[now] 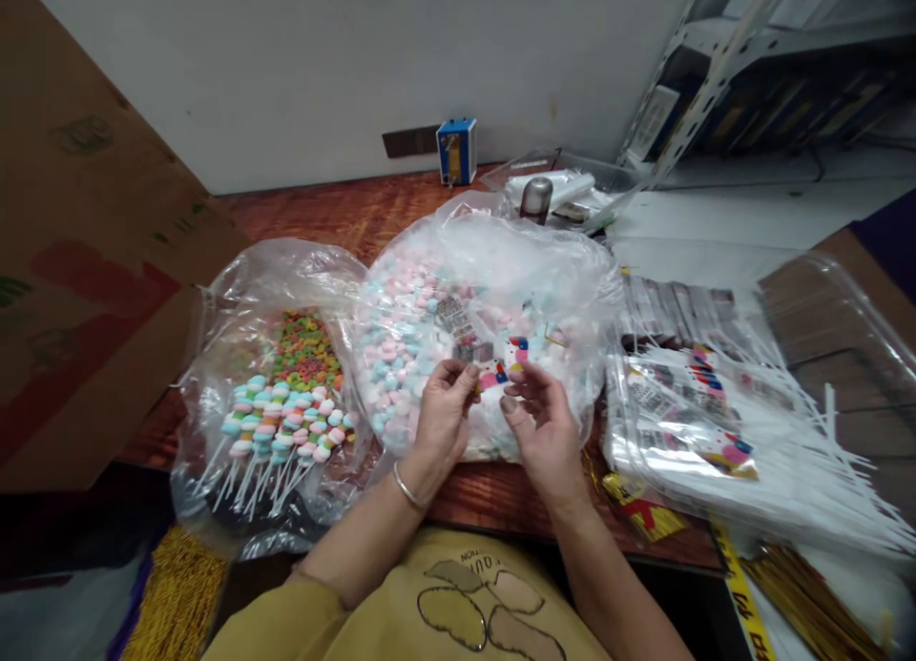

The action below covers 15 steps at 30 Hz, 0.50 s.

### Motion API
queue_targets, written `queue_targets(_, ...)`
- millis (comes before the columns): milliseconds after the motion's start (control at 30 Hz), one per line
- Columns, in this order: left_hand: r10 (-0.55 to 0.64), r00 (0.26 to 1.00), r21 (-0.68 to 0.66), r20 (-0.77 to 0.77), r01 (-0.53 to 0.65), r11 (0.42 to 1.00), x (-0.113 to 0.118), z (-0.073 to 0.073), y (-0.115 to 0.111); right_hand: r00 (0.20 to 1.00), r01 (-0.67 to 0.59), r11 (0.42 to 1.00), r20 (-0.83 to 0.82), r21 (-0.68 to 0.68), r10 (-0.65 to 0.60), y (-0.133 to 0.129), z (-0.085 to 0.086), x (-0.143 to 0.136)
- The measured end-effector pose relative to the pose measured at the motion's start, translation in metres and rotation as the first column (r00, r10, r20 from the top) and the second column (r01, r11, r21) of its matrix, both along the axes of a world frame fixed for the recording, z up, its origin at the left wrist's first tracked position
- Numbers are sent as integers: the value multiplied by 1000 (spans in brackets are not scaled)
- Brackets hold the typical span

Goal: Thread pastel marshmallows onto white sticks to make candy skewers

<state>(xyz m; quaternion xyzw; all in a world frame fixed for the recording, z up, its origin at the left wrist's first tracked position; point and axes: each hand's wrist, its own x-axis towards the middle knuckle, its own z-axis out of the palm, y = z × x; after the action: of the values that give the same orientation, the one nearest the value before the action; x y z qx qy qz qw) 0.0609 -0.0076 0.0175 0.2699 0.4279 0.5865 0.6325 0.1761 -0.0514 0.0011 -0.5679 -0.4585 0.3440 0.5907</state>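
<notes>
From the head view I find the small printed wrapper (492,375) between my two hands, over the near part of a big clear bag (393,356) of pink, blue and white sweets. The wrapper lies just beyond the thumbs, reaching from the left hand (442,418) towards the right hand (550,432). The left is nearer: its thumb and forefinger look pinched on the wrapper's near-left edge. The right hand's fingers are bent and slightly parted beside the other end — whether they grip the film, I cannot tell. The hands are apart, with a narrow gap between the fingertips.

The long axis is harder to judge. More print shows to the far left of the fingertips, so the film may run that way, but its clear edges melt into the bag below. I can't tell whether it is one wrapper or several, and the fingers cover part of it.

To the left, sweets on sticks (286,427) lie with their sticks pointing near, beside ring-shaped sweets (307,351) in another bag. To the right are white sticks (808,461) and more printed wrappers (730,448) — glare blurs their outlines. At the far side, a blue box (467,151) stands on the table (307,213); a cardboard box (93,213) at the left is cut off by the frame.
</notes>
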Motion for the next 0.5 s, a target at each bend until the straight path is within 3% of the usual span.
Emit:
queue_targets(67, -24, 988, -69, 149, 35, 997, 2, 0, -13, 998, -18, 1000, -60, -4, 18, -3, -1, -11)
queue_targets(167, -59, 974, -119, 219, 86, 989, -3, 0, -30, 993, -47, 999, -107, -25, 44, -5, -2, -7)
queue_targets(367, -257, 946, -147, 198, 288, 946, -28, 3, -44, 938, -346, 934, 0, -86, 347, -9, 14, 26)
queue_targets(500, -54, 976, -159, 209, 89, 983, -26, 0, -48, 950, -280, 959, -157, -46, 270, -15, 17, 6)
